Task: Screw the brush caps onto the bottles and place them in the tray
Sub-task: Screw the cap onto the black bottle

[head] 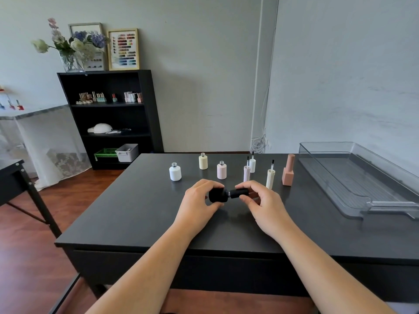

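Held low over the worktop [136, 211]: the black bottle [216, 196], lying sideways in my left hand [199, 201], fingers [207, 184] curled round its body. My right hand [263, 201] pinches the black cap [239, 192] between thumb and fingertips. Cap meets neck, and a sliver of silver thread shows between them, so I judge the cap is not fully home.

To do it well: keep cap and bottle on one line so the thread does not cross. Turn only the cap, holding the bottle steady, and stop at firm resistance. The brush is hidden inside, so I cannot check it.

Waiting farther back: the white bottle [175, 172], cream bottle [203, 163] and pink bottle [221, 171] stand uncapped. The pink cap [246, 173], white cap [252, 166] and cream cap [270, 179] stand brush-up to their right. The salmon bottle [288, 172] stands capped beside them, not yet in the tray [340, 214], which sits well apart on my right.
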Demonstrator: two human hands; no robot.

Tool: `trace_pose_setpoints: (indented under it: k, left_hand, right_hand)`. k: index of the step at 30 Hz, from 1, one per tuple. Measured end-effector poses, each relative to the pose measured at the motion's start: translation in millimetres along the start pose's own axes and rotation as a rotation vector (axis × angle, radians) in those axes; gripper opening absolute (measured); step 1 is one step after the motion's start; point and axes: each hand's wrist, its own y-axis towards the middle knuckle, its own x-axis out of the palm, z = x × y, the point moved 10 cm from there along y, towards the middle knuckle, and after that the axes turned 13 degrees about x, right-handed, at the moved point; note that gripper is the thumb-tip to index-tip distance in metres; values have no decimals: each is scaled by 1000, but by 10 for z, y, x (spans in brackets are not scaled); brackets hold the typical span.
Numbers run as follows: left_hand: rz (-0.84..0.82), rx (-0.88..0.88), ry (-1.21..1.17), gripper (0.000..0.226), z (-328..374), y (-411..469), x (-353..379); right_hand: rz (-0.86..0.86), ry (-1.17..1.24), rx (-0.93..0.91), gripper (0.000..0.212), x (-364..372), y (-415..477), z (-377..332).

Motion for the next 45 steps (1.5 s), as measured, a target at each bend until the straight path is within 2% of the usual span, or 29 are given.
trace_pose_setpoints:
  k: [2,6,9,13,14,17,18,21,26,29,31,34,36,38,40,43,45]
  left_hand:
    - [-9,9,5,34,18,-3,8]
    - [-19,8,14,34,13,6,8]
    - [-11,3,16,34,7,8,-2]
    - [-8,-7,9,35,-9,4,-8]
    - [-10,-6,10,35,-10,4,-6]
    - [-8,6,3,35,-3,3,-5]
    - [-9,8,5,35,-3,2,-4]
    - [-1,0,4,36,-17,2,-9]
    - [-1,-20,3,36,-47,6,-5]
    - [1,-14,-8,36,-40,1,0]
    - [2,-11,-7,36,-36,-1,0]
    - [1,-19,-6,36,-44,-2,0]
    - [-6,-20,-7,35,-46,0,7]
    - [-9,-20,-12,35,-46,0,8]
    - [-11,-20,-10,35,-46,-1,7]
    - [-3,-24,-14,36,-51,-5,2]
    - [-3,-23,-15,36,-47,-3,3]
  right_hand:
    - [1,-28,8,8,16,11,5]
    - [28,-93,49,26,17,35,42]
    - [-10,-20,64,10,41,38,66]
    - [-44,-42,42,8,80,30,58]
    - [-36,-56,48,8,76,29,59]
    - [22,-75,81,30,24,47,85]
    - [30,-58,92,29,13,50,92]
    - [-15,3,88,6,48,51,87]
    - [-32,-65,44,6,73,37,63]
    - [8,-71,76,21,40,50,93]
    - [-1,-32,67,11,45,47,74]
    - [-36,-48,25,10,77,24,46]
    - [-27,-63,33,3,60,30,48]
    - [0,-71,60,19,37,43,74]
    - [18,-68,88,27,20,47,89]
    - [-5,24,102,11,30,45,103]
    - [-16,-10,57,8,41,33,71]
